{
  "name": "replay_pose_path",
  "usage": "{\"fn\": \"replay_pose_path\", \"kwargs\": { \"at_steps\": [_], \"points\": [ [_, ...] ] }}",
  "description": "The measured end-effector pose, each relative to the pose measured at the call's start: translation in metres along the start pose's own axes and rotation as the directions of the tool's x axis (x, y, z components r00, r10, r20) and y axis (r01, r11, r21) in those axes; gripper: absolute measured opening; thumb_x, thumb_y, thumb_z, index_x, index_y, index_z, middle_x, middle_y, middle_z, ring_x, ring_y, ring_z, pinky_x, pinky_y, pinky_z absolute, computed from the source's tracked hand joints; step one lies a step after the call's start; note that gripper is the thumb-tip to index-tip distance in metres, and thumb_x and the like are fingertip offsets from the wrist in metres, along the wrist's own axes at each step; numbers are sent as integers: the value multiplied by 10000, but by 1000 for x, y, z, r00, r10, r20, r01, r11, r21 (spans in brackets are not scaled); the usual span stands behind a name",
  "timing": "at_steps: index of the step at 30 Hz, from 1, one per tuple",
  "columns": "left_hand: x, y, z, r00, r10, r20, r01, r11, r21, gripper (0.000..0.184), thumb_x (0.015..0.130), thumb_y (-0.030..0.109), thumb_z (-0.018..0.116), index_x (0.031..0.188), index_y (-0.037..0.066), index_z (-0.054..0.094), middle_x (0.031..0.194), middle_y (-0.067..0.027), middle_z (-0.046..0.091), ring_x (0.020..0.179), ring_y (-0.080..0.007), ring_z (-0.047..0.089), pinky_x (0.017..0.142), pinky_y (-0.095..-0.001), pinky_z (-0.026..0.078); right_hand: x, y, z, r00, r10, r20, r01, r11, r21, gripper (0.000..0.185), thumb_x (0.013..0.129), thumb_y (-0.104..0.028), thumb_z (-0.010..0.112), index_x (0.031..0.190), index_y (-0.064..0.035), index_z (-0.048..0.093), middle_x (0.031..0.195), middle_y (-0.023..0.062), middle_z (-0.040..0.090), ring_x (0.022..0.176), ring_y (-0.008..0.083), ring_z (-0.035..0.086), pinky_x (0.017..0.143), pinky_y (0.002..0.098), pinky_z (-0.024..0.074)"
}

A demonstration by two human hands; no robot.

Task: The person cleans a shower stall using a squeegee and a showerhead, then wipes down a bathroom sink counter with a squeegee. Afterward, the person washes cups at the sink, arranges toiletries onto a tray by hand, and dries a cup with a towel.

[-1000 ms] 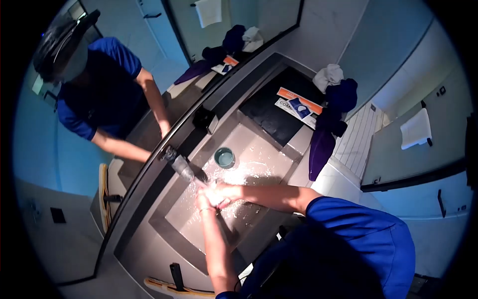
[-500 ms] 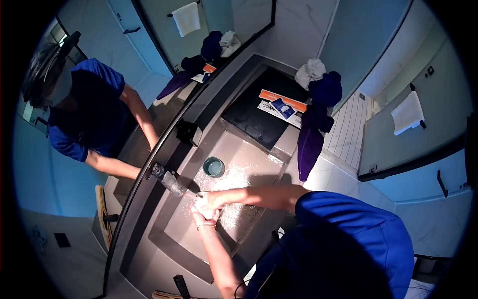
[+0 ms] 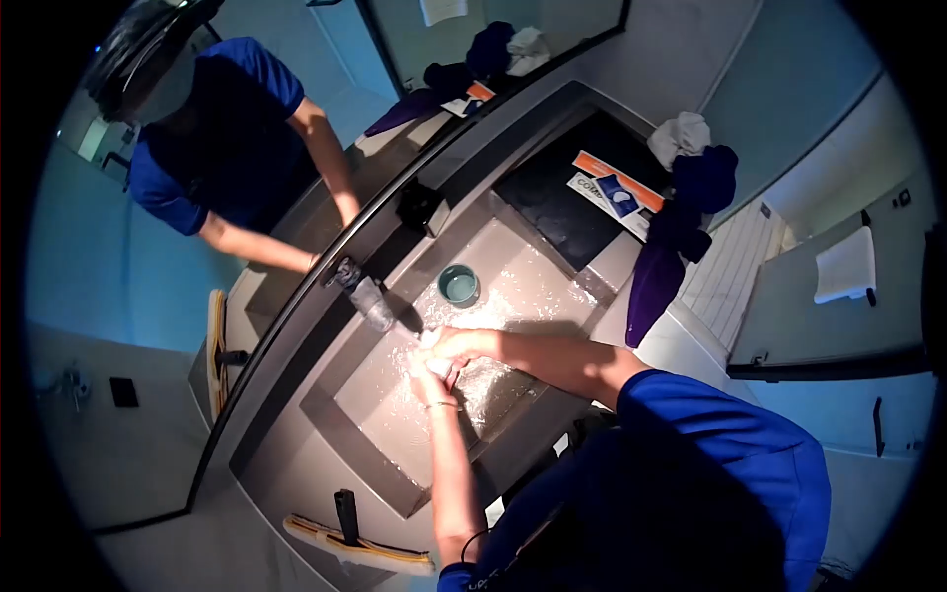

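Note:
Close together under the faucet, my left hand and my right hand are closed over the basin. Something small and whitish shows at the fingers, too glared and covered to name. My left forearm reaches up from the bottom, with a thin band at its wrist, while my right arm comes in from the right. Just beyond the hands, a teal cup stands upright in the wet sink, apart from both hands.
Orange and white packets lie on a black board at the far end. Dark purple cloth and white cloth lie along the edge. A squeegee rests at the near end. The mirror borders the left.
The view has shifted, so the sink and cup sit further right and higher, and more of the squeegee shows. My hands stay together under the faucet, slightly re-posed.

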State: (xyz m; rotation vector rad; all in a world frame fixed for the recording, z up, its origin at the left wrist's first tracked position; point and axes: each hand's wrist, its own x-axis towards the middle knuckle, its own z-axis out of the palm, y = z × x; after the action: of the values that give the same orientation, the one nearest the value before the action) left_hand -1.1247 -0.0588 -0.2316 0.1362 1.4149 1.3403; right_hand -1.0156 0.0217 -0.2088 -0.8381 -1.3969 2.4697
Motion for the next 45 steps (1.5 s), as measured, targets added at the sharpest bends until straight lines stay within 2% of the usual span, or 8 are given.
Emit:
{"fn": "replay_pose_path", "kwargs": {
  "at_steps": [3, 5, 9, 14, 23, 31, 36, 45],
  "points": [
    [-39, 2, 24, 912, 378, -159, -340, 914, 223, 456, 902, 452, 423, 1033, 37, 559, 868, -113, 622, 679, -239, 639, 493, -324, 526, -4, 4, 10, 989, 148, -17, -134, 936, 326, 271, 888, -382, 560, 882, -114, 599, 645, 9, 566, 504, 81, 510, 411, 242, 437],
    [-27, 16, 10, 1000, -26, 0, 26, 994, 103, 469, 909, 458, 378, 1039, 48, 565, 873, -107, 627, 740, -247, 640, 527, -323, 531, -14, -2, 20, 982, 182, -60, -148, 921, 360, 306, 905, -399, 526, 886, -103, 602, 643, 14, 568, 540, 102, 549, 428, 243, 472],
    [0, 24, -26, 849, -425, 314, 489, 858, -161, 546, 894, 493, 308, 1120, 65, 562, 942, -106, 652, 726, -264, 646, 481, -345, 529, -8, -30, 35, 893, 432, 129, -202, 638, -743, 398, 780, -384, 631, 1002, -53, 623, 898, 122, 659, 748, 188, 640, 627, 316, 515],
    [-8, 48, -41, 719, -299, 628, 512, 838, -187, 566, 887, 492, 296, 1164, 66, 546, 1040, -117, 641, 801, -309, 647, 511, -328, 544, -51, -59, 39, 972, -195, 133, 194, 336, -922, 363, 773, -329, 627, 1011, -56, 619, 936, 131, 642, 875, 313, 607, 801, 390, 475],
    [-12, 48, -25, 909, -189, 372, 280, 937, -209, 558, 854, 600, 454, 1155, 137, 536, 1064, -83, 622, 886, -237, 625, 672, -346, 541, -74, -29, -3, 918, -312, -243, -73, 471, -879, 333, 778, -194, 593, 1074, -43, 607, 1046, 176, 613, 1033, 299, 558, 902, 358, 426],
    [13, 42, 16, 975, 118, 190, -143, 982, 122, 681, 615, 23, 752, 1203, 73, 412, 964, -164, 611, 821, -271, 642, 690, -337, 545, -93, -12, -15, 883, -309, -353, -93, 623, -777, 346, 772, -186, 608, 1085, -41, 598, 1079, 185, 606, 1051, 312, 557, 927, 361, 425],
    [-13, 61, 18, 831, 465, 303, -478, 321, 817, 707, 453, 38, 783, 1104, 14, 508, 1041, -136, 516, 954, -271, 558, 828, -334, 491, -93, -30, -34, 788, -491, -372, -156, 426, -891, 371, 772, -138, 570, 1127, -30, 564, 1120, 198, 577, 1083, 346, 525, 945, 397, 405],
    [-88, 162, -38, 733, 577, 360, -510, 116, 852, 628, 469, 32, 752, 1066, 103, 569, 1031, -114, 502, 965, -274, 538, 858, -339, 475, -26, -52, -41, 899, -115, -422, -430, -62, -901, 253, 775, -131, 558, 1017, -84, 610, 996, 114, 654, 961, 281, 621, 850, 472, 420]
  ]
}}
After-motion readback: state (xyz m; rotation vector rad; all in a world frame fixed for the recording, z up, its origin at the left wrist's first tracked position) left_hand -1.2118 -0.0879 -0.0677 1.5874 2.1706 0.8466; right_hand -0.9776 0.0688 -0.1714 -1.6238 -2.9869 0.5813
